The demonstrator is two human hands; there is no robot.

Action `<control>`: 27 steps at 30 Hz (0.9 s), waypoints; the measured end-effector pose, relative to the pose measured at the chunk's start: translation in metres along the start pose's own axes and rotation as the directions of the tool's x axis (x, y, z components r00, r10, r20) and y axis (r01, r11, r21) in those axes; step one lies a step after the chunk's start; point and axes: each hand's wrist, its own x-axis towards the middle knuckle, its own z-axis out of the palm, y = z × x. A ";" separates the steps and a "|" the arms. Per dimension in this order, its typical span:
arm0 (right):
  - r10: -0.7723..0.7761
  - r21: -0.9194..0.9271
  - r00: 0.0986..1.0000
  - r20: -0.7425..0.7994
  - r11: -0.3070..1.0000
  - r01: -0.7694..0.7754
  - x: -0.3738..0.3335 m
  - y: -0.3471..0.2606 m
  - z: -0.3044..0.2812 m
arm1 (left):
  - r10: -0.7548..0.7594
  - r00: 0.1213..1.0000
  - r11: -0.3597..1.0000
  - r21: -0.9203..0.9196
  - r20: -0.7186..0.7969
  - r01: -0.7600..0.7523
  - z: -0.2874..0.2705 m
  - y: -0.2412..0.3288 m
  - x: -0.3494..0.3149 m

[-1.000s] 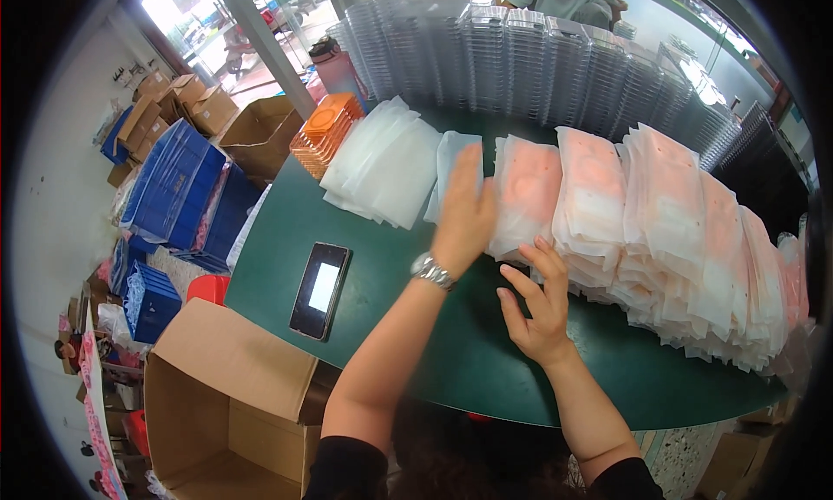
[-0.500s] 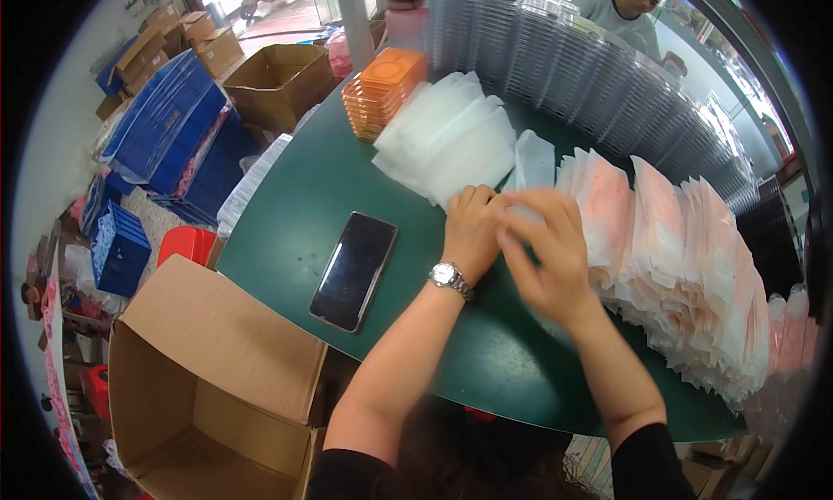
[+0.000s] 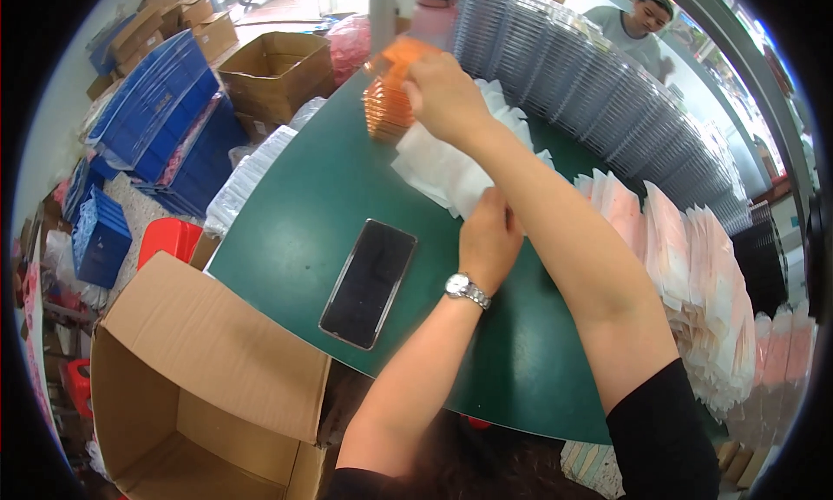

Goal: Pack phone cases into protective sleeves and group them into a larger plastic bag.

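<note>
Your right hand (image 3: 442, 92) is stretched out to the far left of the table (image 3: 260, 231), with its fingers and thumb at the top of the stack of orange trays (image 3: 388, 110). Blur covers the fingertips and the top tray, so you cannot tell from this view whether your grip has closed on it. Your left hand (image 3: 490, 240) sits nearer to you, fingers bent, at the near edge of the white bags (image 3: 447, 166); whether it pinches one is hidden. Your two hands are well apart, and your right forearm passes just beside the left hand, over part of the bags.

Those bags lie spread in an overlapping pile, just to the right of the orange stack. On your left wrist is a silver watch (image 3: 467, 290). To the left of that wrist, a phone (image 3: 369, 283) lies flat with a dark screen. Over on your right, filled bags (image 3: 620, 205) with pale orange showing through stand in a long, packed row. Behind everything, stacks of clear trays (image 3: 590, 92) line the far side, with a pink bottle (image 3: 434, 19) at their left end. Below the table's left edge, a cardboard box (image 3: 217, 352) gapes open.
</note>
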 end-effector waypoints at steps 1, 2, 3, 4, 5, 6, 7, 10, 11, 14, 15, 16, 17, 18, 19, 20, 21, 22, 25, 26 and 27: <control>-0.010 0.219 0.998 -0.068 0.975 0.024 -0.004 -0.002 -0.015 | -0.049 0.997 0.995 -0.087 -0.068 0.043 -0.003 0.001 0.002; 0.043 0.330 0.999 -0.006 0.943 -0.039 -0.015 -0.012 -0.042 | -0.107 0.988 0.987 -0.129 -0.111 0.093 -0.006 0.005 0.004; 0.085 0.444 0.995 0.057 0.890 -0.101 -0.033 -0.026 -0.070 | -0.184 0.978 0.972 -0.170 -0.100 0.165 -0.013 0.007 0.004; 0.015 0.381 0.998 0.062 0.924 -0.037 -0.059 -0.030 -0.103 | -0.251 0.965 0.946 -0.231 -0.079 0.227 -0.009 0.012 0.006; -0.059 0.323 0.996 0.070 0.946 0.033 -0.088 -0.036 -0.133 | -0.247 0.966 0.943 -0.249 -0.072 0.222 -0.005 0.014 0.006; -0.047 0.452 0.995 0.088 0.892 0.002 -0.119 -0.047 -0.152 | -0.183 0.977 0.952 -0.267 -0.112 0.148 -0.008 0.015 0.004; -0.091 0.474 0.986 0.143 0.881 0.013 -0.155 -0.050 -0.172 | -0.116 0.983 0.950 -0.305 -0.143 0.067 -0.002 0.018 0.004; -0.095 0.547 0.968 0.233 0.836 -0.050 -0.232 -0.067 -0.194 | -0.006 0.976 0.972 -0.230 -0.216 -0.045 0.010 -0.019 -0.010; -0.050 0.550 0.968 0.247 0.830 -0.098 -0.250 -0.070 -0.198 | -0.004 0.979 0.973 -0.227 -0.205 -0.043 0.003 -0.009 -0.010; 0.045 0.501 0.967 0.250 0.849 -0.169 -0.283 -0.067 -0.204 | -0.260 0.961 0.954 -0.181 -0.098 0.240 -0.005 0.016 -0.005; 0.072 0.486 0.965 0.253 0.853 -0.191 -0.289 -0.065 -0.206 | -0.262 0.962 0.943 -0.231 -0.078 0.239 -0.004 0.007 -0.007; 0.077 0.483 0.967 0.245 0.854 -0.190 -0.294 -0.063 -0.208 | -0.264 0.963 0.930 -0.279 -0.058 0.238 0.000 -0.001 -0.010; 0.104 0.471 0.963 0.250 0.856 -0.215 -0.298 -0.061 -0.211 | -0.217 0.970 0.925 -0.341 -0.109 0.168 0.002 0.000 -0.009; 0.131 0.458 0.958 0.256 0.856 -0.240 -0.301 -0.059 -0.211 | -0.210 0.971 0.928 -0.337 -0.111 0.162 0.002 0.000 -0.010; 0.129 0.462 0.960 0.250 0.855 -0.235 -0.303 -0.058 -0.211 | -0.165 0.980 0.954 -0.268 -0.110 0.131 0.001 -0.001 -0.012; 0.157 0.436 0.955 0.252 0.863 -0.257 -0.305 -0.058 -0.211 | -0.122 0.987 0.975 -0.200 -0.106 0.099 -0.001 0.002 -0.012; 0.186 0.410 0.950 0.253 0.868 -0.279 -0.306 -0.058 -0.210 | -0.118 0.987 0.976 -0.196 -0.108 0.095 -0.002 0.003 -0.012; 0.183 0.413 0.951 0.249 0.868 -0.276 -0.305 -0.056 -0.208 | -0.083 0.993 0.983 -0.171 -0.078 0.069 -0.004 0.004 -0.012; 0.209 0.374 0.952 0.222 0.884 -0.281 -0.298 -0.051 -0.200 | -0.059 0.998 0.987 -0.150 -0.007 0.057 -0.005 0.011 -0.014; 0.228 0.364 0.954 0.196 0.886 -0.287 -0.296 -0.046 -0.197 | -0.068 0.997 0.985 -0.155 0.027 0.072 -0.004 0.015 -0.014; 0.246 0.355 0.954 0.169 0.888 -0.292 -0.292 -0.043 -0.195 | -0.063 0.998 0.985 -0.160 0.032 0.067 -0.005 0.020 -0.014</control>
